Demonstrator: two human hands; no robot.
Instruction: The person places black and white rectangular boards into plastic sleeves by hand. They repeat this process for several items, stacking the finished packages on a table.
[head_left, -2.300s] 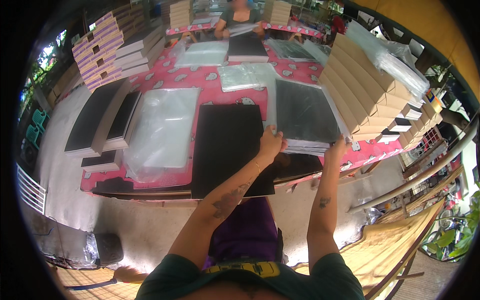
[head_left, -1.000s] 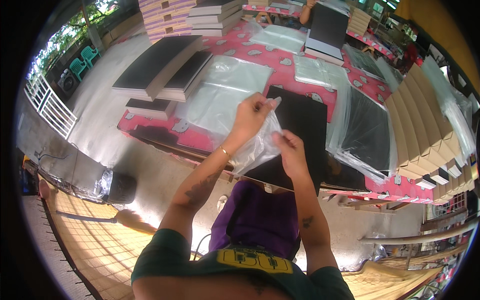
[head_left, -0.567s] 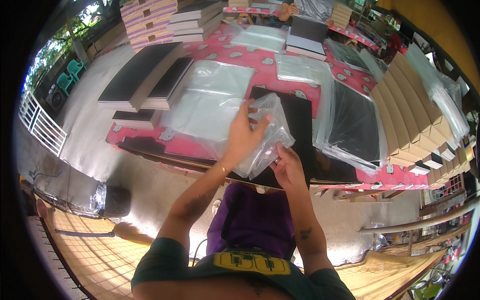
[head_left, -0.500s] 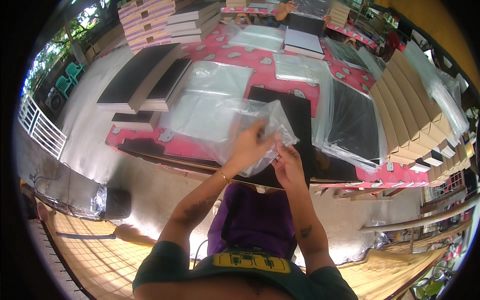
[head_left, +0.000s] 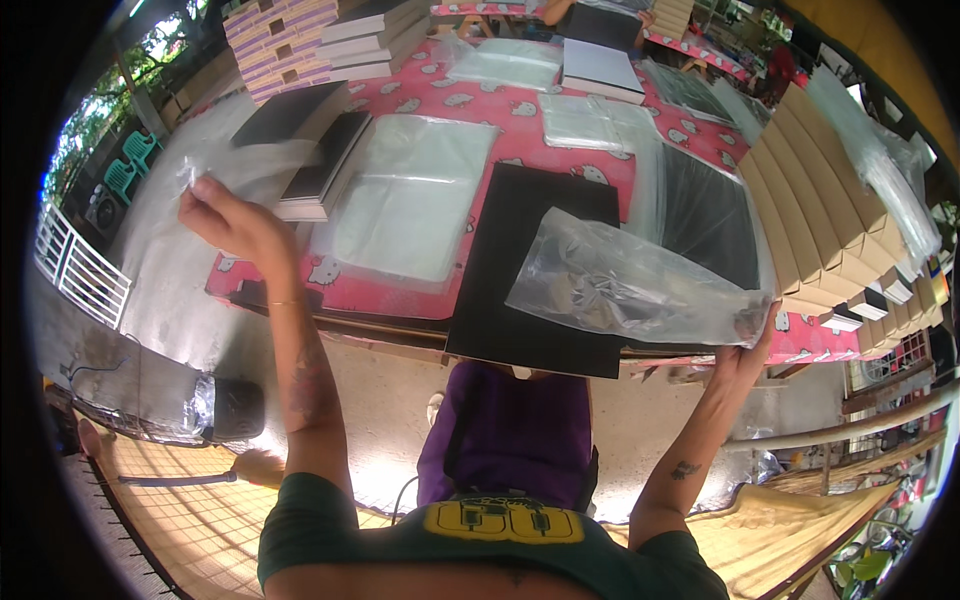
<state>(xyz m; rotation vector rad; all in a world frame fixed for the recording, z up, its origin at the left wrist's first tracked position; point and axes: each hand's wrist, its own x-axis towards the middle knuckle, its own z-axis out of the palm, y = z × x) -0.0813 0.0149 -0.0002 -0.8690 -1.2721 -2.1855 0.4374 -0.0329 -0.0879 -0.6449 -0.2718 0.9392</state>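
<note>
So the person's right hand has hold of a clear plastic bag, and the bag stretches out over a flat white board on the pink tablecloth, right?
Not quite: the flat board is black, not white, as the head view shows. The right hand does have hold of a clear plastic bag, which stretches out over that board on the pink tablecloth.

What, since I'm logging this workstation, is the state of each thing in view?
Left hand: raised, pinching blurred clear plastic
Right hand: holding a clear bag
That clear bag: wrinkled, partly across a black board
That black board: flat, near edge overhanging the pink-covered table
Pile of clear bags: flat
Brown cardboard pieces: stacked
Far book: open, white page up
Far-left books: stacked, shut
Green chairs: upright
</note>
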